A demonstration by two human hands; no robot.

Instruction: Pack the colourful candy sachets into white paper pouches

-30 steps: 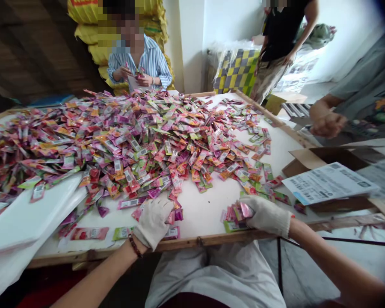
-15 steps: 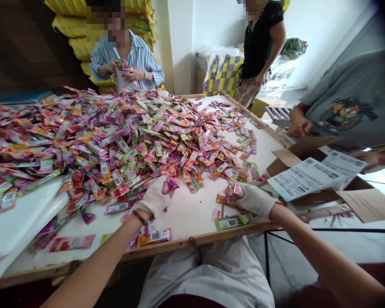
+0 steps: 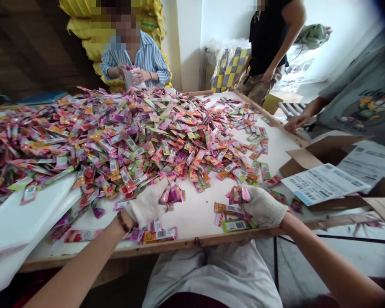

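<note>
Both my hands wear pale knitted gloves and hover low over the white tabletop [image 3: 195, 214]. My left hand [image 3: 149, 202] is closed around purple and pink snack packets [image 3: 176, 194], whose ends stick out past the fingers. Pink packets [image 3: 235, 194] show at the fingertips of my right hand [image 3: 265, 206], which is closed on them. Under the right hand lie an orange packet [image 3: 227, 208] and a green packet [image 3: 235, 225]. Below the left hand, an orange packet [image 3: 160, 235] rests by the table edge. A large heap of colourful packets [image 3: 141, 132] spreads just beyond both hands.
White plastic sheets or bags [image 3: 28, 218] lie at the left. An open cardboard box [image 3: 300, 158] with printed label sheets [image 3: 322, 184] stands at the right. A wooden rim [image 3: 205, 241] edges the table. Across it, a person in a striped shirt [image 3: 154, 55] holds packets; two others stand right.
My view has shifted slightly, moving the scene sideways. Both hands stay near the same spots with packets still in them. The right-hand person's arm has reached toward the table's edge.
</note>
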